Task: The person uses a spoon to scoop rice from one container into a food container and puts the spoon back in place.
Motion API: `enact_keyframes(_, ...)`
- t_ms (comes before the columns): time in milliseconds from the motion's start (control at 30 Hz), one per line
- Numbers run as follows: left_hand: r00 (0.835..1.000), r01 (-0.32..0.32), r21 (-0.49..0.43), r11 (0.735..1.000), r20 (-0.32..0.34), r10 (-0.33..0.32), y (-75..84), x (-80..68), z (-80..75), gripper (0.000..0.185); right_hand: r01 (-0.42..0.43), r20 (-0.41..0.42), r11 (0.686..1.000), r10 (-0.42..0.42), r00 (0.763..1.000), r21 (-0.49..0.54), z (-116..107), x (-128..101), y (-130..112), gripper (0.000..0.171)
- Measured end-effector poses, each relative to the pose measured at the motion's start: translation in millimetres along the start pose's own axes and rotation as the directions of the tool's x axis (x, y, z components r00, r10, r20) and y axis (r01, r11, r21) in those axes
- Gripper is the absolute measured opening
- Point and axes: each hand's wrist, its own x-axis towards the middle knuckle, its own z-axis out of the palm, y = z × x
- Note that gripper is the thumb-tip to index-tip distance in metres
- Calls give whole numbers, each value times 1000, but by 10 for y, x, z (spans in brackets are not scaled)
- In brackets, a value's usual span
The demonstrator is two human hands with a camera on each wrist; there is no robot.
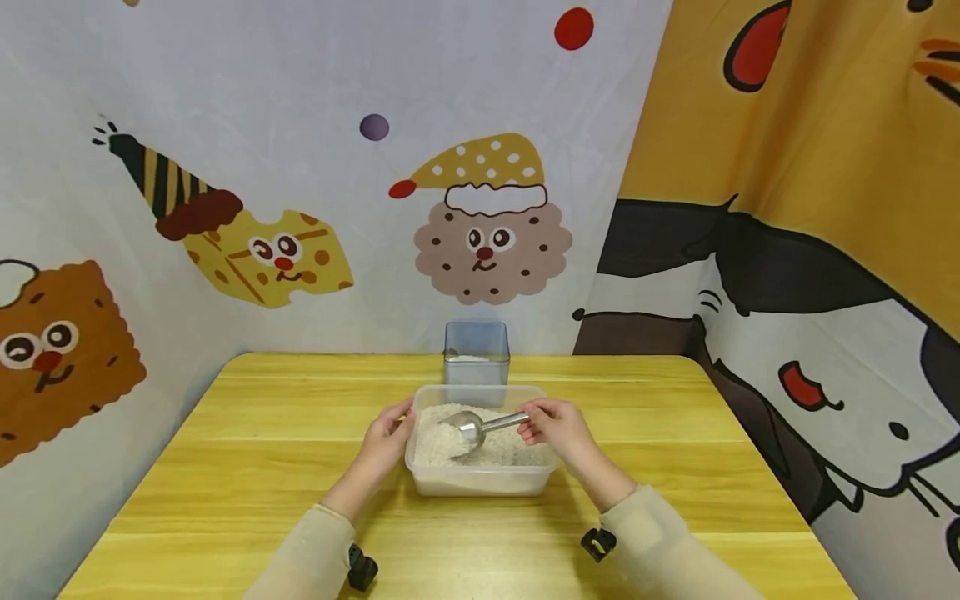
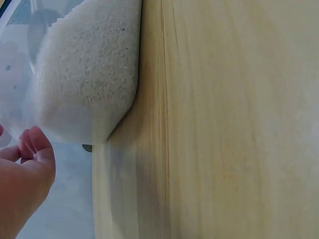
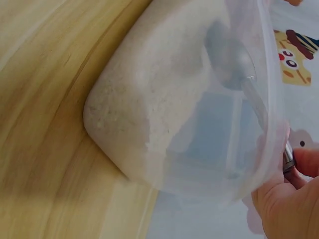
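Spanning the foreground, a yellow wooden table [image 1: 262, 467] meets cartoon-printed curtains [image 1: 300, 167].

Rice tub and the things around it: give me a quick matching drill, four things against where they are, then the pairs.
Things:
1. scoop
2. small box
3. left hand
4. right hand

Places:
A. behind the tub, toward the wall
B. at the tub's left rim
C. bowl down in the rice
D. holding the scoop's handle at the tub's right rim

Pairs: 1-C, 2-A, 3-B, 4-D
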Motion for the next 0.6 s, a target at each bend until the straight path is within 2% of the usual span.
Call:
enact_keyframes(267, 1000, 8, 0, 1000, -2, -8, -5, 2, -1, 43, -35, -36, 999, 36, 999, 18, -141, -19, -26, 27)
enact_keyframes(600, 1000, -4, -20, 1000, 1, 4, -17, -2, 2, 43, -99, -73, 992, 105, 992, 82, -370, 10, 80, 32)
